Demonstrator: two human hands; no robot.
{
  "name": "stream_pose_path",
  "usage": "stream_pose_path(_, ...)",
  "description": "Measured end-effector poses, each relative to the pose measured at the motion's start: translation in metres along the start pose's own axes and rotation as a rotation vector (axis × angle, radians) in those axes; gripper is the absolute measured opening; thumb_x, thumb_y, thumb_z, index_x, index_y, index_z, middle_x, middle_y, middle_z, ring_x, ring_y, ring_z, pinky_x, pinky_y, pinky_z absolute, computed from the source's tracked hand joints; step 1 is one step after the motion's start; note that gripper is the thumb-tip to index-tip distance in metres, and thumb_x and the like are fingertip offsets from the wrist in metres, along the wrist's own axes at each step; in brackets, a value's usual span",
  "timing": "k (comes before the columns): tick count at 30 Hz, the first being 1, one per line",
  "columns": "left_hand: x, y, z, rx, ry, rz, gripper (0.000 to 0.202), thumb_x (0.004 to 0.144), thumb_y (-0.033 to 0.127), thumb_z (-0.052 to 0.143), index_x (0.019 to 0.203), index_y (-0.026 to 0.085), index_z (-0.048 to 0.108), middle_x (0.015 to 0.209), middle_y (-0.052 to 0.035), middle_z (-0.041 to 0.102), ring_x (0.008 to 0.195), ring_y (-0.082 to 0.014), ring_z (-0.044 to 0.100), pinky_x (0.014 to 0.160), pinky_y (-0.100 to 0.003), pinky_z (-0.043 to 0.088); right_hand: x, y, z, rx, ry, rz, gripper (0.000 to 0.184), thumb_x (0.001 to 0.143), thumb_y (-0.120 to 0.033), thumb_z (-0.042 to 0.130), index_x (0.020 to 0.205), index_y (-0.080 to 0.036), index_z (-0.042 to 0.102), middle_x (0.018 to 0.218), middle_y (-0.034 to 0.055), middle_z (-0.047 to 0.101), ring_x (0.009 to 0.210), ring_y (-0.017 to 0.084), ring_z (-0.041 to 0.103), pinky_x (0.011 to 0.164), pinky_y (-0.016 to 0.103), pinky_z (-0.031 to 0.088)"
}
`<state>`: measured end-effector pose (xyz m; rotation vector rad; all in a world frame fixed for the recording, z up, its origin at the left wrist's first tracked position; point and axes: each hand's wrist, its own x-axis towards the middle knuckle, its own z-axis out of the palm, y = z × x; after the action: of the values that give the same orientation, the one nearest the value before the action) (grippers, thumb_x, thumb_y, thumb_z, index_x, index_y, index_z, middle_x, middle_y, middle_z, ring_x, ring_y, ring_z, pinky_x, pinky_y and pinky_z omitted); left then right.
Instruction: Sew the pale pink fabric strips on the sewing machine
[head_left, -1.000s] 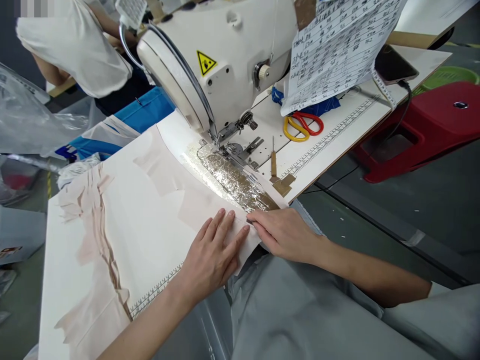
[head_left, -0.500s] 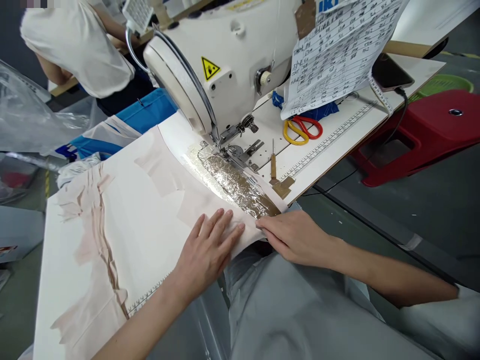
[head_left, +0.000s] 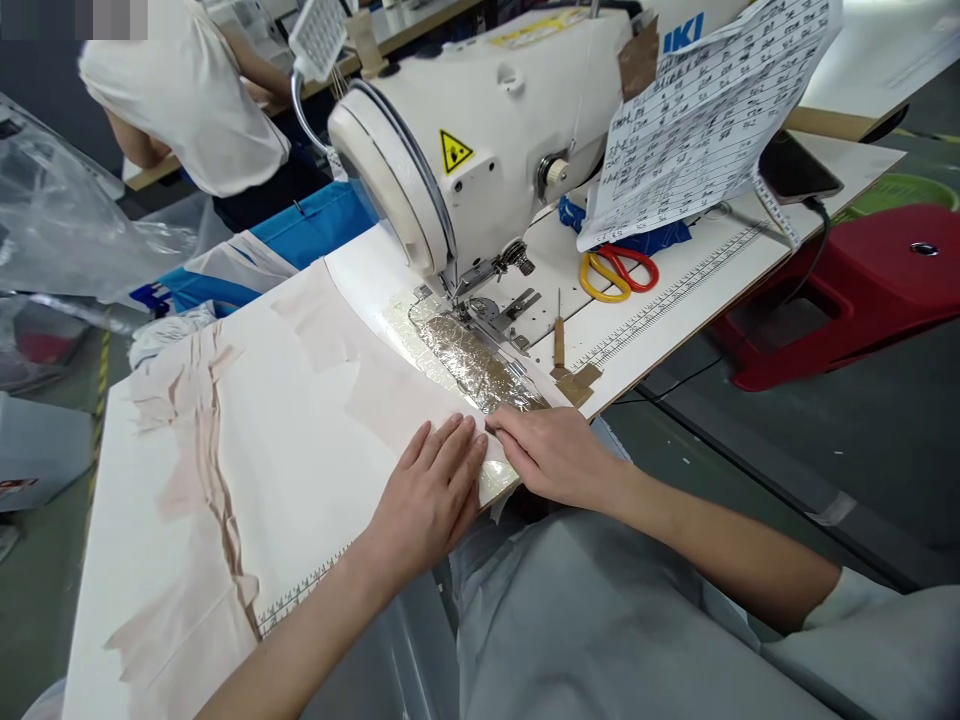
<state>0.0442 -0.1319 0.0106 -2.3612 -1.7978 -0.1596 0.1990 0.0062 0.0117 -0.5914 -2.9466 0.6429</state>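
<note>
A pale pink fabric piece (head_left: 390, 395) stretches across the white table from the sewing machine (head_left: 457, 150) to my hands. My left hand (head_left: 431, 485) lies on its near edge, fingers stretched out and flat. Just to the right, my right hand (head_left: 551, 450) is closed, thumb and fingers pinching the fabric's end beside the shiny taped strip (head_left: 480, 365). The fingertips of both hands are close together. The machine's needle and presser foot (head_left: 461, 312) stand at the far end of that strip.
More pink pieces (head_left: 191, 540) lie bunched on the table's left. Right of the needle are scissors (head_left: 619, 272), a wooden-handled awl (head_left: 559, 340) and a printed ruler (head_left: 675, 295). A handwritten sheet (head_left: 712, 120) hangs off the machine. A red stool (head_left: 862, 290) and another person (head_left: 180, 100) are nearby.
My right hand has moved left with the fabric's end, closer to my left hand, baring the table's corner edge. The whole view has shifted slightly.
</note>
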Motion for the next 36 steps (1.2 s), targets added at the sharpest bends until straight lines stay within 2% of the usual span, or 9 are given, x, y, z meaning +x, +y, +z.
stream_pose_path(9, -0.002, 0.002, 0.002, -0.018, 0.010, -0.005, 0.041, 0.093, 0.019, 0.042, 0.133, 0.009, 0.049, 0.139, -0.0205, 0.053, 0.134, -0.0326, 0.046, 0.105, -0.050, 0.043, 0.005, -0.007, 0.005, -0.041, -0.017, -0.019, 0.018, 0.095, -0.012, 0.042, 0.105, -0.013, 0.057, 0.085, 0.0063, 0.072, 0.074, 0.019, 0.066, 0.054, 0.029, 0.024)
stream_pose_path(12, -0.003, 0.003, 0.002, -0.037, -0.004, -0.025, 0.043, 0.093, 0.019, 0.043, 0.135, 0.011, 0.047, 0.140, -0.0198, 0.053, 0.135, -0.0322, 0.045, 0.106, -0.051, 0.043, -0.002, -0.005, 0.002, -0.074, -0.031, -0.050, 0.017, 0.093, -0.010, 0.043, 0.099, -0.014, 0.058, 0.080, 0.0052, 0.070, 0.071, 0.018, 0.064, 0.054, 0.029, 0.023)
stream_pose_path(16, -0.003, 0.004, 0.002, -0.028, -0.013, -0.033, 0.042, 0.092, 0.019, 0.044, 0.133, 0.010, 0.049, 0.139, -0.0208, 0.053, 0.134, -0.0330, 0.046, 0.103, -0.050, 0.045, -0.020, 0.008, -0.006, -0.076, -0.043, -0.098, 0.019, 0.093, -0.012, 0.040, 0.089, -0.016, 0.058, 0.069, 0.0031, 0.065, 0.061, 0.017, 0.060, 0.054, 0.029, 0.024)
stream_pose_path(20, -0.002, 0.005, 0.001, -0.038, -0.017, -0.010, 0.042, 0.091, 0.018, 0.045, 0.131, 0.006, 0.050, 0.138, -0.0235, 0.053, 0.134, -0.0350, 0.045, 0.102, -0.049, 0.047, -0.031, 0.023, -0.008, 0.150, 0.076, -0.015, 0.020, 0.094, -0.018, 0.036, 0.097, -0.018, 0.056, 0.061, -0.0021, 0.060, 0.050, 0.015, 0.052, 0.054, 0.026, 0.027)
stream_pose_path(23, -0.002, 0.006, -0.001, -0.076, -0.042, -0.018, 0.045, 0.090, 0.019, 0.045, 0.134, 0.008, 0.047, 0.141, -0.0237, 0.049, 0.138, -0.0354, 0.040, 0.104, -0.050, 0.045, -0.029, 0.023, -0.002, 0.196, 0.133, -0.015, 0.022, 0.095, -0.021, 0.035, 0.100, -0.016, 0.056, 0.061, -0.0020, 0.060, 0.050, 0.015, 0.052, 0.054, 0.026, 0.028)
stream_pose_path(28, -0.002, 0.010, -0.006, -0.098, -0.099, -0.020, 0.049, 0.088, 0.018, 0.046, 0.137, 0.015, 0.045, 0.145, -0.0228, 0.043, 0.140, -0.0373, 0.035, 0.104, -0.054, 0.044, -0.023, 0.013, 0.006, 0.091, 0.097, -0.040, 0.022, 0.096, -0.018, 0.036, 0.101, -0.016, 0.057, 0.068, 0.0014, 0.067, 0.058, 0.017, 0.060, 0.054, 0.027, 0.026)
stream_pose_path(36, 0.000, 0.014, -0.006, -0.093, -0.063, -0.017, 0.046, 0.086, 0.018, 0.049, 0.133, 0.013, 0.050, 0.141, -0.0265, 0.045, 0.138, -0.0402, 0.037, 0.102, -0.055, 0.045, -0.019, 0.009, 0.003, -0.012, 0.009, -0.035, 0.022, 0.098, -0.016, 0.037, 0.101, -0.015, 0.058, 0.077, 0.0045, 0.070, 0.066, 0.019, 0.065, 0.053, 0.029, 0.024)
